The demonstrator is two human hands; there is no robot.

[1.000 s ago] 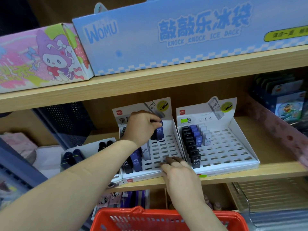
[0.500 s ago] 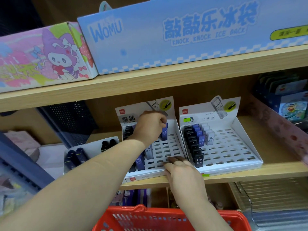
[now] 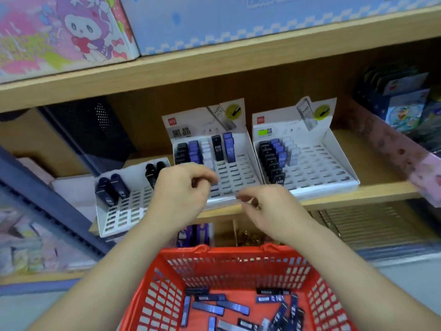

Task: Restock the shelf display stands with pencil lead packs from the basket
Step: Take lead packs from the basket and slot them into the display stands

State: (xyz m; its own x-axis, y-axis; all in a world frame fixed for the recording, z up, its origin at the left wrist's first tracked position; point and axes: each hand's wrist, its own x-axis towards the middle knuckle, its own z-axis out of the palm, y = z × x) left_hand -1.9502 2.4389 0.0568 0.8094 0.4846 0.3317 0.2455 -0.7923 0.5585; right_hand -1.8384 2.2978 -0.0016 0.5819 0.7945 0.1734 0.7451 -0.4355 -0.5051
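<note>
- Both hands have come back off the middle stand (image 3: pixel 241 173). Our left hand (image 3: pixel 183 189) has left the upper slots, and our right hand (image 3: pixel 269 209) has lifted from the front edge. They now hover side by side, just short of the stand.
- Fingers on both hands are loosely curled, thumb near forefinger. We see no pack between them, though blur leaves some doubt.
- Lead packs (image 3: pixel 214 309) not yet shelved lie loose on the floor of the red basket (image 3: pixel 162 295), straight below our fingers and well apart from them.
- Beyond our fingertips, the middle stand has three short columns filled at its far left. A black pack (image 3: pixel 216 149) and a blue pack (image 3: pixel 229 149) stand beside those columns, and most other slots are bare.
- Right of our fingers, the right stand (image 3: pixel 322 168) holds three columns. Left of our fingers, the left stand (image 3: pixel 124 211) holds four dark packs.
- We judge the restock to be at an early stage, with many slots unfilled and many packs below. The next reach likely goes down into the basket.
</note>
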